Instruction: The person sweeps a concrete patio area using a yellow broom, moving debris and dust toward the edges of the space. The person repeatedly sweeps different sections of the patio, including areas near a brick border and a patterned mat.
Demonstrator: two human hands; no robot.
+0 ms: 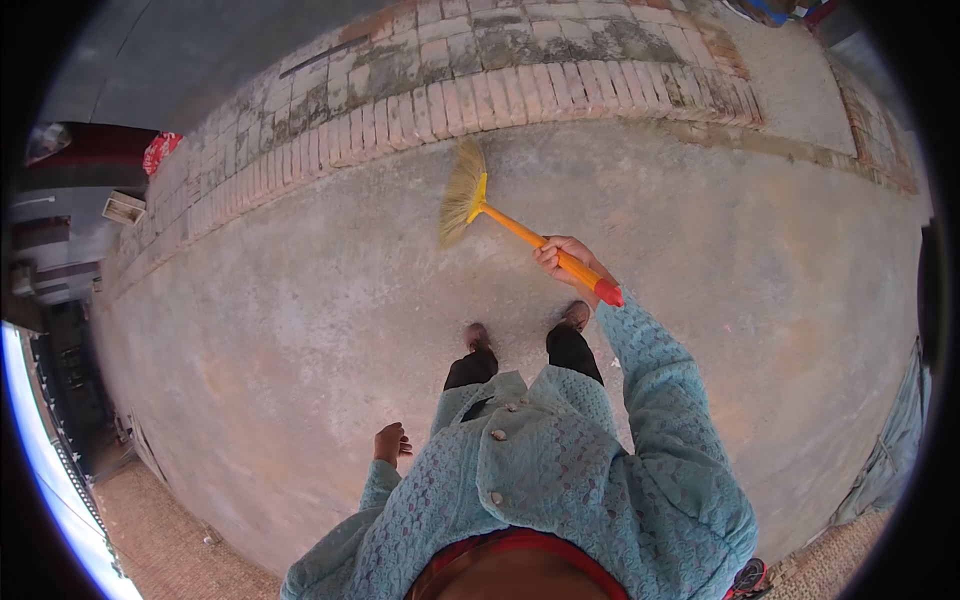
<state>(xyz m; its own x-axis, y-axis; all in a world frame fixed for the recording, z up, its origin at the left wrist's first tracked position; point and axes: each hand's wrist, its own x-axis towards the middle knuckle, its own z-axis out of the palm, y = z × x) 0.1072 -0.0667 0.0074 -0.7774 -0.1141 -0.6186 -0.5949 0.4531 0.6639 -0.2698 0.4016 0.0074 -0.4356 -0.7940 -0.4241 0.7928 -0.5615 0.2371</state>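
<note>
My right hand (566, 259) is closed around the orange handle of a broom (520, 231), near its red end cap. The broom tilts away to the far left. Its yellow collar holds a fan of straw-coloured bristles, spread over the concrete floor (330, 270) close to the brick edging; whether the tips touch the floor is hard to tell. My left hand (393, 442) hangs low by my left side, its fingers curled loosely in with nothing in them.
A raised brick ledge (480, 100) curves across the far side. At the far left stand a pale crate (124, 208) and a red patterned cloth (160, 152). Grey-green sheeting (890, 450) hangs at the right edge. My shoes (477, 337) are on the concrete.
</note>
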